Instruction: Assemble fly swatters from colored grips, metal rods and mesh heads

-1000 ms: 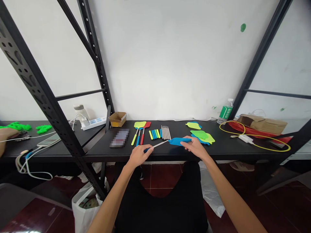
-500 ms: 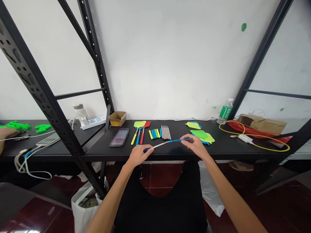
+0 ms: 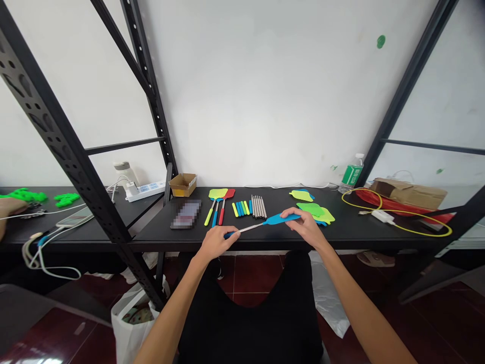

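A small fly swatter with a blue head (image 3: 279,218) and a thin metal rod (image 3: 251,228) is held across both hands, just above the table's front part. My left hand (image 3: 219,242) is closed around its blue handle, most of which is hidden by the fingers. My right hand (image 3: 303,225) pinches the far end of the blue head. Behind them lie several yellow and blue handle grips (image 3: 241,209) in a row and several metal rods (image 3: 258,207) side by side. To the left are assembled swatters (image 3: 218,206) in yellow, blue and red; loose green and yellow swatter heads (image 3: 312,209) lie near my right hand.
A blurred phone-like slab (image 3: 186,214) and a small cardboard box (image 3: 183,185) are on the table's left. At right stand a water bottle (image 3: 352,172) and a yellow cable (image 3: 417,231). Black shelf posts (image 3: 71,136) flank the table. Another person's hand (image 3: 11,208) is at far left.
The blue swatter head has turned from edge-on to showing its broad face, twisted by my right hand. My left hand has stayed in place on the handle.
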### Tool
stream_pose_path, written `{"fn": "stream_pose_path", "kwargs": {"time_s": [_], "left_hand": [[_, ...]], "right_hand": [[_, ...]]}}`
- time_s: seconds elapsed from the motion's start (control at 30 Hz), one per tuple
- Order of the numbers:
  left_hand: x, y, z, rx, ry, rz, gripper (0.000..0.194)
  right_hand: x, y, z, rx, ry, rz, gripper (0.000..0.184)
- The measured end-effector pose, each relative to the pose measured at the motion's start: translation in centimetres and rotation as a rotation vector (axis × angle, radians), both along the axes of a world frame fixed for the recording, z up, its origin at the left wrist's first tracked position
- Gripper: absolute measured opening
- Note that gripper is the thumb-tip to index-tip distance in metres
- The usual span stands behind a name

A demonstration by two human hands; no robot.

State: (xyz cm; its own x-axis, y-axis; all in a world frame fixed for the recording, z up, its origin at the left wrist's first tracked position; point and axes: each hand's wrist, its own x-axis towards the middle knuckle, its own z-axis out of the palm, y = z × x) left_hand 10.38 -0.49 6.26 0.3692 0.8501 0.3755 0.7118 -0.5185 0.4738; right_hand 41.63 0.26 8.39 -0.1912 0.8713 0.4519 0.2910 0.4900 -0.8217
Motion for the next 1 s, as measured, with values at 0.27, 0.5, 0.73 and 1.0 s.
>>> {"fn": "stream_pose_path", "kwargs": {"time_s": [0.27, 0.5, 0.73, 1.0], "left_hand": [[0.0, 0.0, 0.0, -0.007, -0.003, -0.010, 0.040], [0.0, -0.1, 0.0, -0.014, -0.030, 0.002, 0.041], [0.0, -0.1, 0.0, -0.028, -0.047, 0.000, 0.042], [0.1, -0.1, 0.1, -0.033, -0.042, 0.009, 0.042]], "right_hand": [[0.0, 0.1, -0.2, 0.053, 0.043, 0.000, 0.036], [1.5, 1.1, -0.4, 0.056, 0.033, -0.095, 0.040], [3.1, 1.6, -0.3, 0.025, 0.024, -0.190, 0.029], [3.3, 1.7, -0.4, 0.020, -0.001, -0.218, 0.026]]}}
